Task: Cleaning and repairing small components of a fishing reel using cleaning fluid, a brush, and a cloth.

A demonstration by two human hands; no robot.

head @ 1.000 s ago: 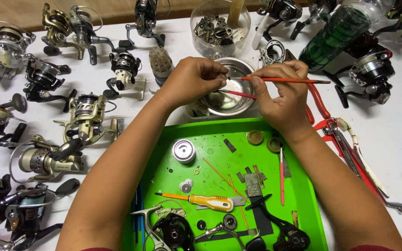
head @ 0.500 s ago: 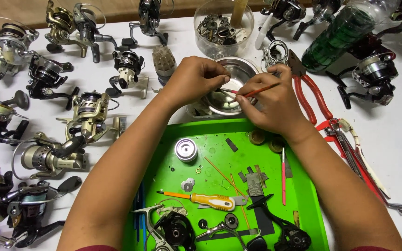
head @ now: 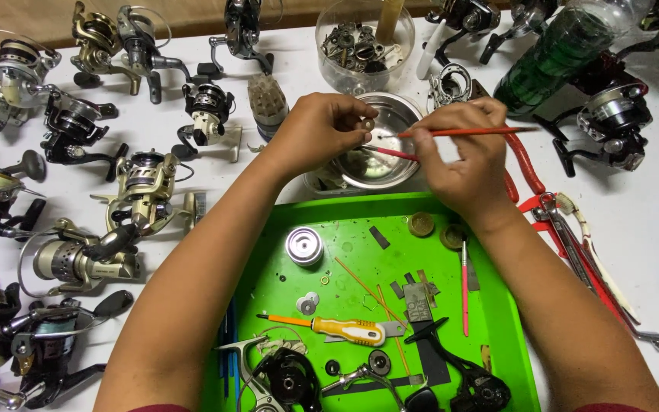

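Steel bowl (head: 379, 156): round, shiny, set on the white table (head: 650, 252) just beyond the green tray's far edge, under both hands.
Left hand (head: 320, 130): fingers pinched shut on a small flat ring-shaped washer (head: 367, 124), held up over the bowl.
Right hand (head: 463, 156): fingers closed around a thin red brush (head: 467, 132); its handle is pointed out to the right, its tip is brought in beside the washer.
Green tray (head: 497, 305): smooth plastic, shallow rim, strewn with small parts; it is crossed by both forearms.
On the tray: a ribbed silver spool (head: 303, 246), a yellow-handled screwdriver (head: 337, 328), two brass-coloured discs (head: 422, 223) at the far edge, a black reel body (head: 287, 378) at the near edge.
Left of the tray: spinning reels (head: 143, 187) in metal and black are laid out in rows.
Behind the bowl: a clear tub (head: 364, 46) filled with grey metal parts.
Right of the tray: red-handled pliers (head: 543, 202) are laid flat.
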